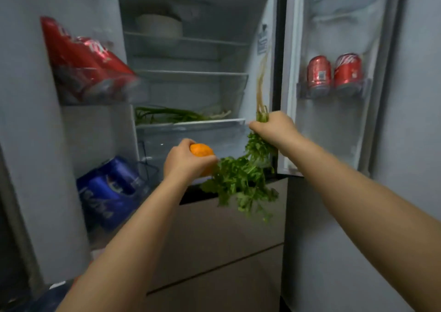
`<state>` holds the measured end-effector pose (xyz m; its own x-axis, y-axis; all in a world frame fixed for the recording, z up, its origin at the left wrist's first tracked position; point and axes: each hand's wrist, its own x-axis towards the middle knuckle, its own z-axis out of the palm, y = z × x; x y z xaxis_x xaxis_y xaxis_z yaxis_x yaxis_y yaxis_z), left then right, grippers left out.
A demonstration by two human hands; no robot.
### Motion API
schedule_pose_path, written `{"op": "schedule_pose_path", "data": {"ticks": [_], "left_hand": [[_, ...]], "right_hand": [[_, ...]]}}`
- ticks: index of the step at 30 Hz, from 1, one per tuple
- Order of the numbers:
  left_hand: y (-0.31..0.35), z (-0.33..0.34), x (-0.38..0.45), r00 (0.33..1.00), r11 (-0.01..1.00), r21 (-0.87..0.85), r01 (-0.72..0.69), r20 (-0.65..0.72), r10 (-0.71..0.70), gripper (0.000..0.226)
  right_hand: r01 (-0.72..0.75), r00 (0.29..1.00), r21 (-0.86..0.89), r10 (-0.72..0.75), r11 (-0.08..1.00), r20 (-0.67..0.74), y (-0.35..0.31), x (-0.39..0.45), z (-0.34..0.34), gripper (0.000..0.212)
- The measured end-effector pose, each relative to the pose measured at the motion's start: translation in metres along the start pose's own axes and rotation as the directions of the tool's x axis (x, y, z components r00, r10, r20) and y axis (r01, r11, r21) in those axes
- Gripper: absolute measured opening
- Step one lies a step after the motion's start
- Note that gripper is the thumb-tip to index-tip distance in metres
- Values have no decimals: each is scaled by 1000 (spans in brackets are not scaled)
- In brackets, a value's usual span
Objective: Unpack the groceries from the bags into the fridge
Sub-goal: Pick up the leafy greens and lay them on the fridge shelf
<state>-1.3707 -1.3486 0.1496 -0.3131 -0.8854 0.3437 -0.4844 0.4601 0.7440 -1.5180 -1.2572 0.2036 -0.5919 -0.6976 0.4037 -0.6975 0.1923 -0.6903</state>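
Fingers [256, 126] before open fridge [191, 77].

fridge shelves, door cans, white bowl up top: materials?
Shelves: look like clear glass or plastic with pale trim; you see through them. Red cans and blue cans: likely aluminium, glossy printed, with silvery rims. Bowl: blurred, matte white, perhaps ceramic; cannot tell.

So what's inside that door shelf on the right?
Two red cans stand side by side in the right door shelf. Their bottoms are hidden behind its clear rail; nothing else shows there.
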Motion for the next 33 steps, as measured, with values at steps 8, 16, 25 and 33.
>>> {"op": "schedule_pose_path", "data": {"ticks": [8, 16, 25, 33], "left_hand": [[46, 4, 179, 981, 991, 134, -26, -185, 51, 59], [24, 7, 297, 962, 970, 240, 42, -273, 26, 61], [12, -4, 378, 968, 727, 683, 68, -222, 118, 59], [-32, 9, 397, 986, 425, 898, 114, -155, 64, 63]], "right_hand": [[43, 998, 227, -33, 973, -47, -25, 181, 35, 29], [-156, 983, 536, 77, 830, 167, -4, 330, 107, 22], [-220, 850, 400, -27, 890, 526, -41, 432, 210, 26], [-334, 836, 619, -80, 711, 543, -74, 479, 260, 20]]}}
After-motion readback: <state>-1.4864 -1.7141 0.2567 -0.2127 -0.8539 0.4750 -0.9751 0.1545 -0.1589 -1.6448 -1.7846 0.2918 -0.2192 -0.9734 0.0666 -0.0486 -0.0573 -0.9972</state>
